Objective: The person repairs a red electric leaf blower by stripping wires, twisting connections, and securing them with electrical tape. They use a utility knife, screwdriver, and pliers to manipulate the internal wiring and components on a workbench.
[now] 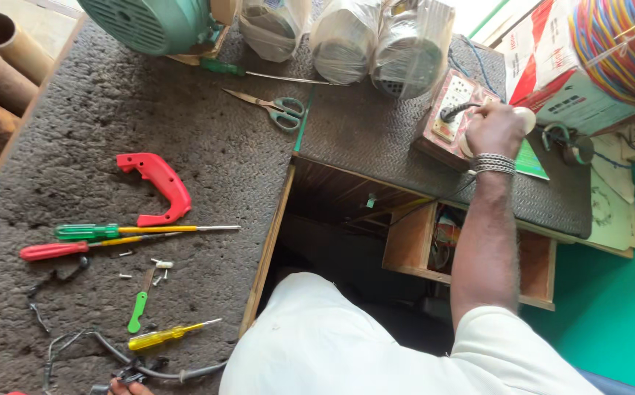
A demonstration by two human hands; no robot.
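Right hand [494, 128]: closed on black plug at socket board [453, 110], wrist raised for access | left hand [129, 386]: grip state indeterminate, touching cable [124, 356] | screwdrivers [105, 232] parallel on tabletop [208, 146], within reach.

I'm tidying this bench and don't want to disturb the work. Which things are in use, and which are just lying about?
In use:
right hand on a black plug in the socket box
left hand at the black cable

Lying about:
scissors
red handle
green screwdriver
red screwdriver
yellow screwdriver
loose screws
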